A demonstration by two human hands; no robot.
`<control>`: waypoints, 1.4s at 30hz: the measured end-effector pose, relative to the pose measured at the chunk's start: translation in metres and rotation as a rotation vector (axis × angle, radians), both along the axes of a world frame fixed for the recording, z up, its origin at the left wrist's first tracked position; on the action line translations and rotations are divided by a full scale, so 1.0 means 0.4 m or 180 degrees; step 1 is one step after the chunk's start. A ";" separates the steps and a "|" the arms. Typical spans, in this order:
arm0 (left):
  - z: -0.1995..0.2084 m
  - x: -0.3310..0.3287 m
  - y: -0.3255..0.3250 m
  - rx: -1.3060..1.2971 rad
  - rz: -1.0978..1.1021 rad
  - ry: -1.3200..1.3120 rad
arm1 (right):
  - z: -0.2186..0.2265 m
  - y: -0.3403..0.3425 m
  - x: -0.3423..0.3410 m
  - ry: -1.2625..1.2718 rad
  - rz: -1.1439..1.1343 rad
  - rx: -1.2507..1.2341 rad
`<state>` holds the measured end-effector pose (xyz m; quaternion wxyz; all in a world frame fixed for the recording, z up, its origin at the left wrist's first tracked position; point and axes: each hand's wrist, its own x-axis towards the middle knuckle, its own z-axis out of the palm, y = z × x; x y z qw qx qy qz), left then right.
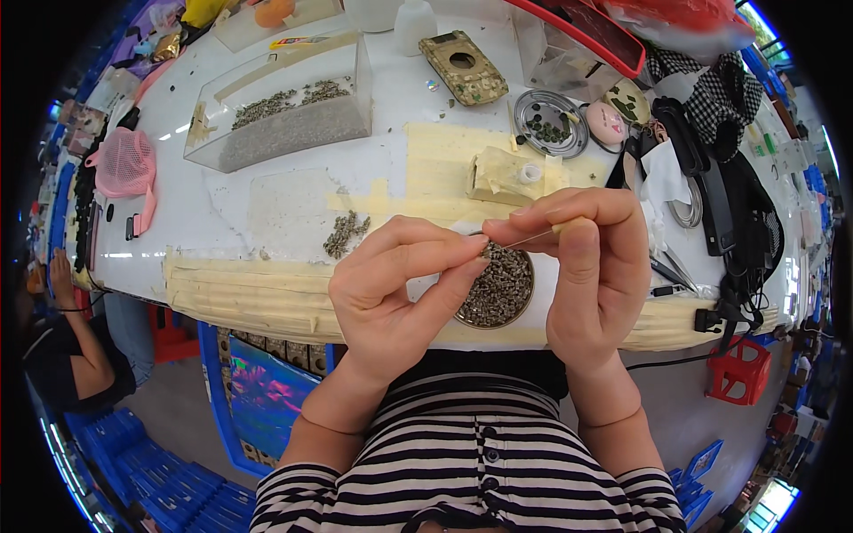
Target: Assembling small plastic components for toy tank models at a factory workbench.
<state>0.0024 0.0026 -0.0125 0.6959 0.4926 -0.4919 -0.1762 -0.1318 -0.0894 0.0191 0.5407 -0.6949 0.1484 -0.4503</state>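
Note:
My left hand (391, 298) is closed in a pinch, thumb against forefinger, on something too small to make out. My right hand (600, 275) grips a thin needle-like rod (531, 239) with a pale yellow end, its tip reaching to the left fingertips. Under both hands stands a round dish (531, 298) full of small metallic parts (498, 289). To the left lies a loose pile of similar parts (345, 234). Just beyond the hands sits a tan, tape-covered block (498, 175) with a small white cylinder on it.
A clear box (293, 133) holding small parts stands at the far left. Behind are a camouflage toy tank hull (462, 67), a round metal dish (551, 124) with dark green pieces, and a red-framed phone (586, 31). Tweezers (680, 266) lie right. Another person (80, 346) sits left.

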 end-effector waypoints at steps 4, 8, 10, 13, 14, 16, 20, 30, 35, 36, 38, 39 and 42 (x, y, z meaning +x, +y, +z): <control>0.004 -0.001 -0.001 0.0023 0.0007 -0.0014 | -0.001 0.001 -0.001 0.0004 -0.0009 0.0014; 0.004 -0.001 -0.001 0.0023 0.0001 -0.0037 | -0.001 -0.001 -0.001 0.0005 0.0003 -0.0004; 0.004 -0.001 -0.001 0.0029 0.0014 -0.0032 | 0.001 -0.001 -0.001 0.0001 0.0018 0.0007; 0.005 -0.002 -0.002 0.0024 0.0022 -0.0026 | -0.002 0.000 -0.001 0.0022 0.0015 -0.0048; 0.005 -0.002 -0.002 0.0021 0.0023 -0.0025 | -0.003 0.000 0.000 0.0020 0.0016 -0.0040; 0.006 -0.002 -0.002 0.0031 0.0014 -0.0003 | -0.003 0.000 0.000 0.0018 0.0014 -0.0024; 0.007 -0.002 -0.001 0.0020 0.0014 0.0004 | -0.001 -0.001 -0.001 0.0042 0.0010 0.0021; 0.001 -0.002 0.001 0.0027 0.0020 -0.0003 | 0.010 -0.035 -0.017 -0.0290 -0.0386 0.0393; -0.006 -0.004 0.002 -0.0027 0.0077 0.0033 | 0.017 -0.094 -0.018 0.0427 -0.1577 -0.1346; -0.004 -0.004 0.004 0.0038 0.0043 0.0031 | 0.017 -0.100 -0.015 0.0621 -0.1622 -0.1585; 0.000 -0.007 0.011 0.0167 -0.0023 0.0023 | 0.019 -0.109 -0.016 0.1016 -0.1704 -0.2059; 0.001 -0.007 0.014 0.0180 -0.0021 0.0046 | 0.009 -0.110 -0.013 0.1125 -0.1668 -0.2114; -0.002 -0.008 0.014 0.0146 0.0051 0.0116 | 0.004 -0.100 -0.005 0.1245 -0.1791 -0.2271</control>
